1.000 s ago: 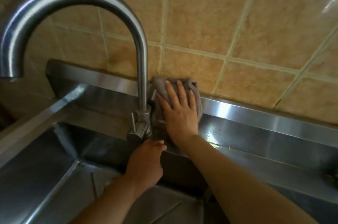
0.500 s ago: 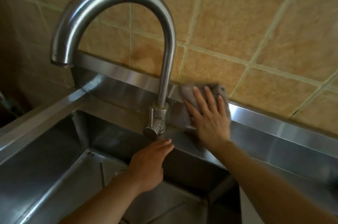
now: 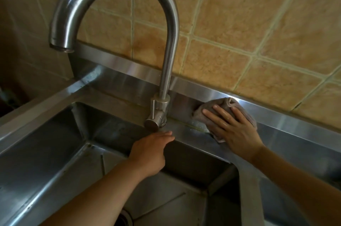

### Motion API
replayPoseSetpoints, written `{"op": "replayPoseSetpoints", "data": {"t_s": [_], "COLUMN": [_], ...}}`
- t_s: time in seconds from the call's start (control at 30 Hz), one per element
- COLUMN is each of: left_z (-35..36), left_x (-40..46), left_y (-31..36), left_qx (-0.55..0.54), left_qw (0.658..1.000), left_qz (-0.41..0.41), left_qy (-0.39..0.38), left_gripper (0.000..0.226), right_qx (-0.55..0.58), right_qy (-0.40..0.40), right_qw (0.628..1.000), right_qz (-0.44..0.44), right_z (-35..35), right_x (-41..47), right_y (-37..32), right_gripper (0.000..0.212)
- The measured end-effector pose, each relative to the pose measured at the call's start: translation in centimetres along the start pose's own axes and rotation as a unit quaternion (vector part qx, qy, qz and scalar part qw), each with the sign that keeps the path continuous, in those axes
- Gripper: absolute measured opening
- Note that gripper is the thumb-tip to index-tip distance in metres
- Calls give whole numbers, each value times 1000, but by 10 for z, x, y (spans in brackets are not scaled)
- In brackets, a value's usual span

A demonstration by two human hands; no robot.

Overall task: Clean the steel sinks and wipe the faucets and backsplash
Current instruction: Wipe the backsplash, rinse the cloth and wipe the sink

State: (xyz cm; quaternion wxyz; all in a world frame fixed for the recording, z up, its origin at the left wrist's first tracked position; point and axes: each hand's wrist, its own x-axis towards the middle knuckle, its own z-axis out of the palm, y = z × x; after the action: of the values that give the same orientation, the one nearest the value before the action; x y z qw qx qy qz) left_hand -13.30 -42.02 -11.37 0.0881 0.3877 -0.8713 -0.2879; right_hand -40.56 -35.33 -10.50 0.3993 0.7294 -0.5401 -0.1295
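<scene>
A tall curved steel faucet (image 3: 168, 44) rises from the back ledge of the steel sink (image 3: 55, 152), its lever handle (image 3: 153, 122) pointing forward. My right hand (image 3: 234, 128) lies flat on a grey cloth (image 3: 228, 104), pressing it against the steel backsplash strip (image 3: 287, 118) to the right of the faucet base. My left hand (image 3: 149, 153) rests on the sink's back rim just below the handle, fingers together, holding nothing. Soapy wet streaks lie on the ledge by the cloth.
Tan wall tiles (image 3: 239, 22) with pale grout rise above the steel strip. The sink drain (image 3: 125, 220) shows at the bottom edge. A steel divider (image 3: 249, 188) separates this basin from another on the right.
My right hand has slid the cloth rightward along the steel strip, away from the faucet base. The left hand has stayed on the rim below the handle. The view has shifted.
</scene>
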Motion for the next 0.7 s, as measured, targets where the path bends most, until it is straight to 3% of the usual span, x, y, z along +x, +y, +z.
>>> {"op": "replayPoseSetpoints", "data": {"t_s": [0.07,0.2,0.37,0.53,0.7], "left_z": [1,4,4,2,2], "left_x": [1,-1,0,1,2], "left_y": [0,1,6,8,14], "left_qx": [0,16,9,1,24], "left_qw": [1000,1000,999,999,999], "left_qz": [-5,-11,-31,-39,-44], "left_qy": [-7,-13,-15,-13,-9], "left_gripper": [69,69,69,67,66], "right_qx": [-16,-47,-32,10,8], "right_qy": [-26,-23,-41,-21,-6], "right_qw": [999,997,990,990,991], "right_qz": [-22,-58,-128,-139,-133], "right_z": [-1,-2,5,12,14], "right_x": [22,79,34,-2,60], "right_y": [-7,-31,-6,7,-29], "right_gripper": [79,61,60,98,70]}}
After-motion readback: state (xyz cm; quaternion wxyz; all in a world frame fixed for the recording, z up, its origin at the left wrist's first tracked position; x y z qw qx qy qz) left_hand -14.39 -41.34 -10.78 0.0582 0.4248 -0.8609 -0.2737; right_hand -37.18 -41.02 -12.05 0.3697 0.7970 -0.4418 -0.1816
